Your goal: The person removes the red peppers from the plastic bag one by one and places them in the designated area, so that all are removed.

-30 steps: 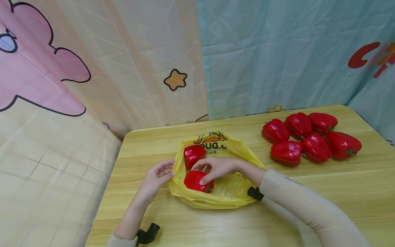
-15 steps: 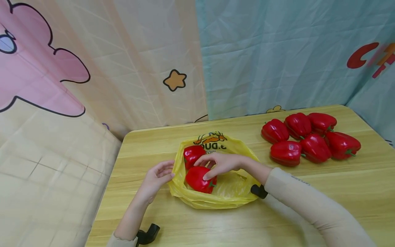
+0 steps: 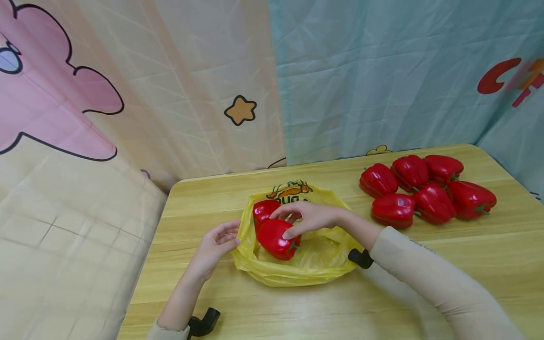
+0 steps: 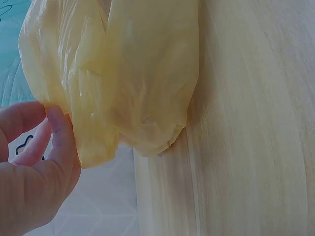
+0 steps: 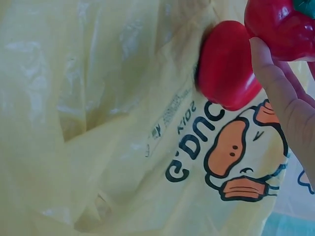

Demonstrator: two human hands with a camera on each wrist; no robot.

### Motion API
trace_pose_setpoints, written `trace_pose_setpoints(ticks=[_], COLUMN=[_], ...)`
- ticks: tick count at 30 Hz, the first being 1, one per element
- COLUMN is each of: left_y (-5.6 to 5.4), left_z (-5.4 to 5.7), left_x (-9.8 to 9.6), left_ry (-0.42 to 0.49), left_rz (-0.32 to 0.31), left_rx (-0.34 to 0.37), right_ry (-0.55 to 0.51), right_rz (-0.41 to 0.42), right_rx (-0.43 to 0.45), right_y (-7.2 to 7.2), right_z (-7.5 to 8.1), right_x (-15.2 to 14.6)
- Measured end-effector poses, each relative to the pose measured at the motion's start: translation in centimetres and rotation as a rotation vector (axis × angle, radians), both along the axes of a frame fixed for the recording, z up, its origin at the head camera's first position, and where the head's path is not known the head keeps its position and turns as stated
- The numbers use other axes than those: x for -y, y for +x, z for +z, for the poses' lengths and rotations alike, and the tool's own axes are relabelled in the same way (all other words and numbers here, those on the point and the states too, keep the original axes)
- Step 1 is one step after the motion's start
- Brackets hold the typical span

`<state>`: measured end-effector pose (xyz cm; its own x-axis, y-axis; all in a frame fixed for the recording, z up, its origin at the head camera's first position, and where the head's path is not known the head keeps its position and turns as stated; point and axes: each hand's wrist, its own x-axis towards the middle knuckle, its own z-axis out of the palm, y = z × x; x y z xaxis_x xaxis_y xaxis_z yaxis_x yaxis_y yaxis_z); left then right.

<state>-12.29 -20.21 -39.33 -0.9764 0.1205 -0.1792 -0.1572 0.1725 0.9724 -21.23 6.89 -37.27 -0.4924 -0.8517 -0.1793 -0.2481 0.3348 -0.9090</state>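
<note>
A yellow plastic bag [image 3: 293,278] lies with its mouth spread wide on the table. My left hand [image 3: 216,248] pinches the bag's left rim between thumb and fingers; the left wrist view shows that hand [image 4: 39,162] at the edge of the film. My right hand [image 3: 310,218] grips a red bell pepper [image 3: 276,240] with a green stem, over the bag's opening. In the right wrist view the gripped pepper [image 5: 280,29] is cut off by the frame. Behind it, a second red bell pepper [image 3: 264,208] lies inside the bag, partly covered by the held one.
Several red bell peppers [image 3: 434,203] lie grouped at the table's back right. The wooden table [image 3: 204,203] meets printed curtains [image 3: 323,94] along its back edge. Black wrist mounts [image 3: 204,322] stick out near both forearms.
The pepper in my right hand has risen out of the bag's bottom, shifting slightly up and right. My left hand keeps its place on the bag's rim.
</note>
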Motion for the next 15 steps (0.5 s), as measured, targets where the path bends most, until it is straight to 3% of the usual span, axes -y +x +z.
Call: trace_pose_setpoints(ticks=[15], left_y=[0.0], left_z=[0.0], left_x=[-0.1], left_ry=[0.008], left_rz=[0.001], left_rx=[0.006], right_ry=[-0.033], right_rz=[-0.028], right_rx=[0.007], right_y=[-0.7], right_z=[1.8], right_x=[-1.0])
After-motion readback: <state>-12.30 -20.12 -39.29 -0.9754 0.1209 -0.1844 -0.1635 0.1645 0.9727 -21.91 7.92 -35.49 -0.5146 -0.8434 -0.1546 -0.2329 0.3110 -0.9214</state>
